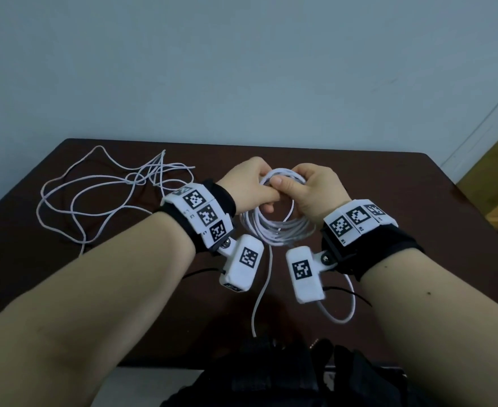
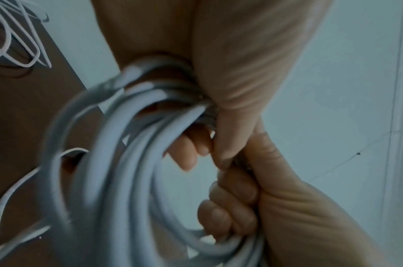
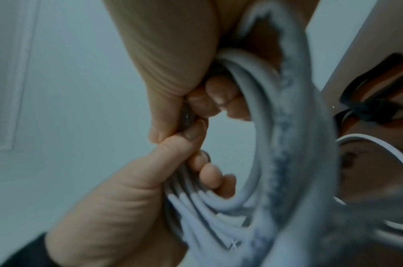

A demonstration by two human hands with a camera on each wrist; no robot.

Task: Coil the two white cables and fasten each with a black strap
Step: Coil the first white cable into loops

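Note:
Both hands hold one coiled white cable (image 1: 280,230) upright above the middle of the brown table (image 1: 418,201). My left hand (image 1: 271,201) grips the coil's top from the left, fingers curled through the ring (image 2: 118,162). My right hand (image 1: 289,179) grips the same top stretch from the right, thumb on the strands (image 3: 276,126). A small dark bit (image 3: 188,117) shows between the two thumbs; I cannot tell what it is. The second white cable (image 1: 95,195) lies loose and tangled at the table's left. A black strap (image 3: 374,101) lies on the table under the coil.
The coil's free tail (image 1: 259,295) hangs down to the table's near edge, and another loop (image 1: 341,315) of it curves under my right wrist. A pale wall (image 1: 242,69) stands right behind the table. Dark clothing (image 1: 271,377) fills the bottom of the head view.

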